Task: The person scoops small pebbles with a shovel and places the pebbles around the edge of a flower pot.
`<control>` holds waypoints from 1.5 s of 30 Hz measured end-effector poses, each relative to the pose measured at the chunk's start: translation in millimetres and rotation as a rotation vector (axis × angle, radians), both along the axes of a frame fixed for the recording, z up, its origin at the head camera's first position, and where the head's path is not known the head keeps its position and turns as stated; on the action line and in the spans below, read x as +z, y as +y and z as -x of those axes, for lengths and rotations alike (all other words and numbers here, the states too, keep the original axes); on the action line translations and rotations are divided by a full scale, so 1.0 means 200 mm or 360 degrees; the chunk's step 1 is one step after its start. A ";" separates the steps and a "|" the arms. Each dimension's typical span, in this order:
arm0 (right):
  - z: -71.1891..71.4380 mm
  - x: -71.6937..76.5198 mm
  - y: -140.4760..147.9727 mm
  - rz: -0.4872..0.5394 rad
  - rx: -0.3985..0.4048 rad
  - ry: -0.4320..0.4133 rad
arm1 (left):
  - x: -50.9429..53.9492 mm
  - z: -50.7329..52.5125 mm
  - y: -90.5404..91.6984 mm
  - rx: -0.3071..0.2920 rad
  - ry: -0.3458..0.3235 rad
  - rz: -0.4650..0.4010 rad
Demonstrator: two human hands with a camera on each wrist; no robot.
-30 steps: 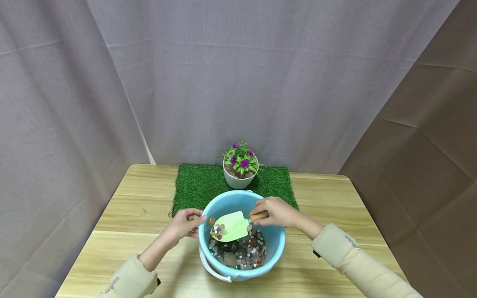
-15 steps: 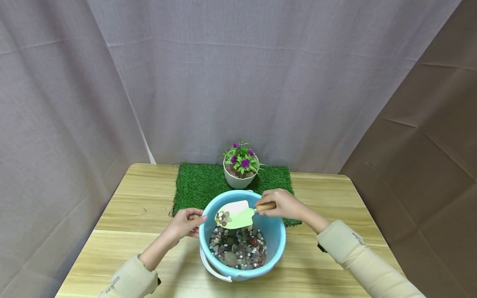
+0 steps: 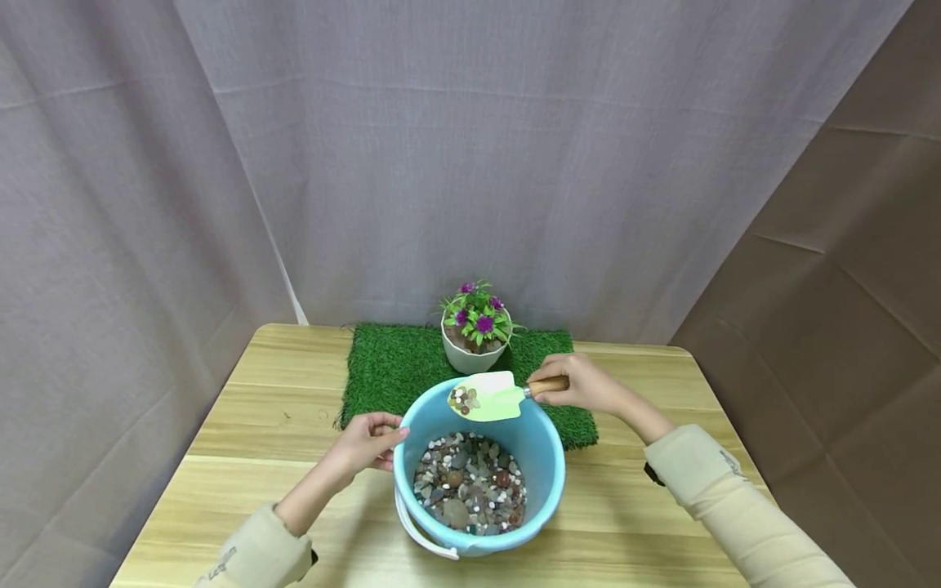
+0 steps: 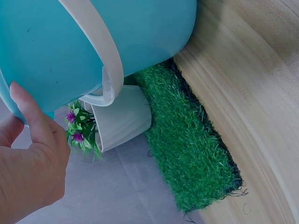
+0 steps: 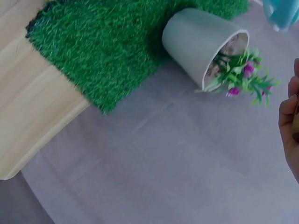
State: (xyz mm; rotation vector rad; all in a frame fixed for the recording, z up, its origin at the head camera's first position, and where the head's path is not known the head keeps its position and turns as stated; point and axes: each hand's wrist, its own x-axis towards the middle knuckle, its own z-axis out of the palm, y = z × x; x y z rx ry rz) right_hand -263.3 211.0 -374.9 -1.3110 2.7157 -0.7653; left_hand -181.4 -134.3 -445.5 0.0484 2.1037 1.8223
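Pale-green, wooden-handled trowel, above the round light-blue bucket at lower centre, its handle clamped in the fingers of our right hand while our left hand's pinch the rim, could spill its small brown-and-white pebbles if tilted.

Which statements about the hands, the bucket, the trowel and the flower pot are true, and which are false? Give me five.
1. The right hand holds the trowel by its wooden handle. True.
2. The flower pot lies on its side. False: it stands upright on the green mat.
3. The left hand grips the flower pot. False: it holds the bucket at the rim.
4. Small stones lie on the trowel. True.
5. The bucket is empty. False: pebbles lie in it.
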 end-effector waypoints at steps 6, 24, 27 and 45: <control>0.05 0.02 0.07 0.0006 -0.0117 0.0064 | -0.01 0.00 0.00 0.0002 0.0006 -0.0019; 0.19 0.04 0.27 0.0065 -0.0398 0.0070 | -0.01 0.00 0.00 -0.0015 0.0015 -0.0041; 0.21 0.04 0.29 0.0070 -0.0441 0.0025 | 0.00 0.00 0.00 -0.0028 0.0020 -0.0047; 0.42 -0.02 0.33 0.0045 -0.0724 0.0010 | -0.02 0.01 -0.01 -0.0006 0.0006 -0.0043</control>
